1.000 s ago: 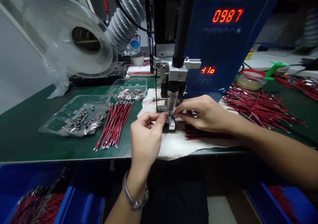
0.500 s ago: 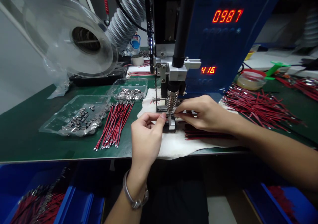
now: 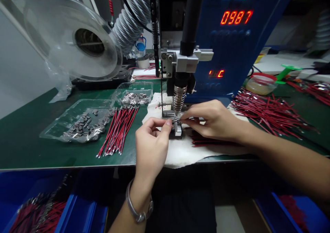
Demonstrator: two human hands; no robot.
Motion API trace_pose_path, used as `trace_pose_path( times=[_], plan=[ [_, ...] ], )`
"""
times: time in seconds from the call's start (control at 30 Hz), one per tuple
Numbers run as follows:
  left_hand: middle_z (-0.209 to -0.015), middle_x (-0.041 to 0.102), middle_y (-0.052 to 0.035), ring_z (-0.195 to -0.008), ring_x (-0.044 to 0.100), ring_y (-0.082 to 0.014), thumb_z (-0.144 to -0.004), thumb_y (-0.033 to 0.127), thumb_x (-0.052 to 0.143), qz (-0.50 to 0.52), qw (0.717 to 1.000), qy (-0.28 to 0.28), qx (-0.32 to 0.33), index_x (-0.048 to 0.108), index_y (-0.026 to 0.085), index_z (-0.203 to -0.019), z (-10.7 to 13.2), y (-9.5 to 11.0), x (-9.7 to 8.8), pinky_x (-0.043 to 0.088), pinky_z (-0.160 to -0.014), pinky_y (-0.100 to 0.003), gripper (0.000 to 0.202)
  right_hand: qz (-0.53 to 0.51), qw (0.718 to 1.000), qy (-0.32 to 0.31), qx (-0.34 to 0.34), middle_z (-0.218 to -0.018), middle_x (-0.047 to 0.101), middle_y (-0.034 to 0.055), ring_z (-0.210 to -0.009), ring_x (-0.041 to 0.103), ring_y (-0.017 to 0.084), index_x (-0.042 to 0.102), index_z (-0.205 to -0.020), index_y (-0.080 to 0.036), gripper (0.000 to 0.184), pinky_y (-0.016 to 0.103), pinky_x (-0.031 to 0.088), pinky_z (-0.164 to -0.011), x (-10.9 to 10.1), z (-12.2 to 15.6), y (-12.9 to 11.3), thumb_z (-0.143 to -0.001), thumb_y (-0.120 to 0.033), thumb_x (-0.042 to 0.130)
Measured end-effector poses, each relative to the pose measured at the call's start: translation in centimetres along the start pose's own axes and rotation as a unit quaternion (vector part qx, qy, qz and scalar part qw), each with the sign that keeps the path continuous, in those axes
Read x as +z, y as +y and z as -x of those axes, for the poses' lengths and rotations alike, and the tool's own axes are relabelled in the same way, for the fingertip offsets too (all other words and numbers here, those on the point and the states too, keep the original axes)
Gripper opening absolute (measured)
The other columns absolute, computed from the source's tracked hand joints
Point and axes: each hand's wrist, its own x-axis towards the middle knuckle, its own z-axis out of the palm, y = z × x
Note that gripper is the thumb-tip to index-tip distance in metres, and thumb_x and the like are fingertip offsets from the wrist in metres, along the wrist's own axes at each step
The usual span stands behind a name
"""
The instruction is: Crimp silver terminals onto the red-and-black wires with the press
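My left hand (image 3: pixel 152 141) is pinched at the left side of a small metal fixture (image 3: pixel 177 129) under the machine's coiled tip (image 3: pixel 179 100). What its fingertips hold is too small to make out. From the right, my right hand (image 3: pixel 215 119) pinches a thin red wire (image 3: pixel 187 122) and holds its end at the fixture. Both hands rest over a white cloth (image 3: pixel 185 150) on the green bench. The tip stands a little above the fixture.
A row of red wires (image 3: pixel 118 129) and clear trays of small metal sleeves (image 3: pixel 79 124) lie to the left. A big heap of red wires (image 3: pixel 268 110) lies right. The blue machine (image 3: pixel 232 36) shows 0987. A clear reel (image 3: pixel 74 36) stands back left. Blue bins (image 3: pixel 85 212) sit below the bench edge.
The machine head has risen off the fixture. The lower red display changed from 416 to other characters. Both hands stay pinched at the fixture.
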Motion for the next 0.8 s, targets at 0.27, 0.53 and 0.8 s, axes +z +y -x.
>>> trace_pose_path(
  times=[0.27, 0.53, 0.8],
  plan=[
    [-0.060, 0.057, -0.0022, -0.054, 0.048, -0.0167, -0.082, 0.042, 0.059, -0.429, 0.884, 0.136, 0.123, 0.070, 0.020, -0.084, -0.2, 1.5, -5.5, 0.030, -0.055, -0.027, 0.024, -0.015, 0.998, 0.042, -0.032, -0.079, 0.071, 0.0040, -0.067, 0.063, 0.013, 0.068, -0.087, -0.016, 0.011, 0.025, 0.047, -0.061, -0.3, 0.2, -0.4, -0.085, -0.015, 0.057],
    [-0.100, 0.066, -0.0155, -0.079, 0.058, -0.0391, -0.083, 0.064, 0.037, -0.686, 0.725, 0.060, -0.024, 0.067, 0.023, -0.106, -1.6, 4.7, -8.9, 0.032, -0.062, -0.036, 0.056, -0.006, 0.993, 0.067, -0.093, -0.088, 0.072, 0.0054, -0.075, 0.066, 0.016, 0.068, -0.095, -0.019, 0.014, 0.029, 0.052, -0.065, -0.3, 0.7, -0.8, -0.085, -0.014, 0.059],
    [-0.083, 0.065, -0.0150, -0.073, 0.058, -0.0378, -0.081, 0.069, 0.032, -0.715, 0.697, 0.002, -0.041, 0.069, 0.025, -0.098, -2.0, 4.4, -9.2, 0.037, -0.061, -0.038, 0.060, 0.006, 0.987, 0.124, -0.105, -0.085, 0.073, 0.0015, -0.073, 0.068, 0.014, 0.068, -0.098, -0.029, 0.019, 0.027, 0.053, -0.066, -0.3, 0.9, -1.7, -0.085, -0.017, 0.061]
  ],
)
